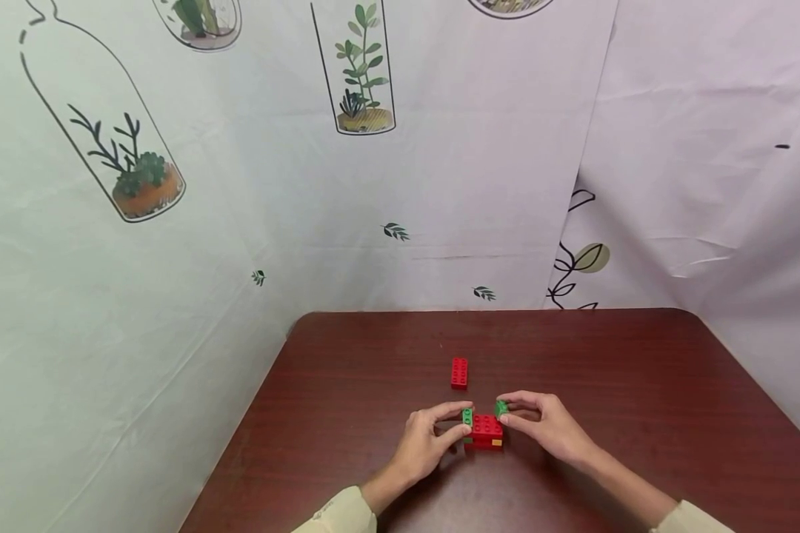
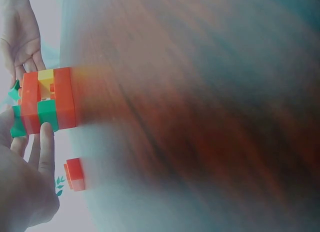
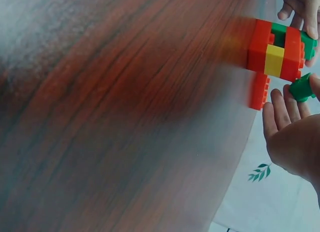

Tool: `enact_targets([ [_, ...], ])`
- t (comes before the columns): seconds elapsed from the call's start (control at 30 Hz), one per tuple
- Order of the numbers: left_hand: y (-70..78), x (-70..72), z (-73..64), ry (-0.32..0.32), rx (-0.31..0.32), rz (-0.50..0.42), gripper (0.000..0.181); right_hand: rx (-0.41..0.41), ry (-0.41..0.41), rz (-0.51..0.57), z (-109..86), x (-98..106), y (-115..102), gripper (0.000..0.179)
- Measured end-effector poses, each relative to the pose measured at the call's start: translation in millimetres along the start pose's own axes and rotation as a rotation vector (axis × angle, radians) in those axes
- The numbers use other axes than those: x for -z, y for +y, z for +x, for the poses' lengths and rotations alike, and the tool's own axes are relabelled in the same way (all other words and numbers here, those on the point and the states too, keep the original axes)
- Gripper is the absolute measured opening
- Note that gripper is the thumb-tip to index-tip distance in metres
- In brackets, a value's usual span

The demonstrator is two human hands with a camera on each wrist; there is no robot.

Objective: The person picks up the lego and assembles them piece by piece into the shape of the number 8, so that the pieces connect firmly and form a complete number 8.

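Near the table's front stands a small stack of toy building bricks, with a red brick (image 1: 488, 424) on top and another red brick (image 2: 65, 98) at the base. Between these two layers sit a yellow brick (image 3: 274, 60) and a green brick (image 2: 48, 114), with a gap between them. My left hand (image 1: 427, 443) steadies the stack's left end, thumb and index finger pinching a green brick (image 1: 467, 417) on top. At the right end, my right hand (image 1: 552, 428) pinches a second small green brick (image 1: 501, 408) between thumb and fingers, tilted, close beside the top red brick's edge.
A loose red brick (image 1: 459, 373) lies studs up on the dark wooden table (image 1: 347, 370), behind the stack. Pale cloth printed with plants (image 1: 453, 185) hangs along the table's back and sides.
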State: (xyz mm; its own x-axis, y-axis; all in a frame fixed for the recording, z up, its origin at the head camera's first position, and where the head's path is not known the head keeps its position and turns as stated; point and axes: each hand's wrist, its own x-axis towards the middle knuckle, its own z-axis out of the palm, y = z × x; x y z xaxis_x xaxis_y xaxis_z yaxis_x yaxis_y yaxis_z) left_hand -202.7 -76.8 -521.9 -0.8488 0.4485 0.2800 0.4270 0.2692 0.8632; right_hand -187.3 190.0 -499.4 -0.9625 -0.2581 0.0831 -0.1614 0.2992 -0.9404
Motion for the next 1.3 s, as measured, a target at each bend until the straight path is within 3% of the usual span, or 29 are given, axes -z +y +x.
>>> enact_targets([
  [0.2,-0.4,0.0,-0.1,-0.002,-0.002,-0.004,0.038,0.011,-0.004,0.048,-1.5,0.7,1.7,0.042],
  [0.4,-0.5,0.2,0.3,0.004,-0.003,-0.002,0.038,0.072,-0.036,0.097,-4.1,-1.6,2.5,0.036],
  [0.8,0.6,0.4,0.2,0.005,0.001,-0.029,0.037,0.153,-0.055,0.105,-5.4,-8.8,5.0,0.034],
  [1.03,-0.1,0.1,-0.4,0.007,0.005,-0.033,0.037,0.145,-0.001,0.088,-7.9,-13.3,7.7,0.043],
  [1.3,-1.5,-0.1,0.4,0.014,0.000,-0.009,0.037,0.214,0.066,0.072,-9.3,-19.9,12.7,0.045],
])
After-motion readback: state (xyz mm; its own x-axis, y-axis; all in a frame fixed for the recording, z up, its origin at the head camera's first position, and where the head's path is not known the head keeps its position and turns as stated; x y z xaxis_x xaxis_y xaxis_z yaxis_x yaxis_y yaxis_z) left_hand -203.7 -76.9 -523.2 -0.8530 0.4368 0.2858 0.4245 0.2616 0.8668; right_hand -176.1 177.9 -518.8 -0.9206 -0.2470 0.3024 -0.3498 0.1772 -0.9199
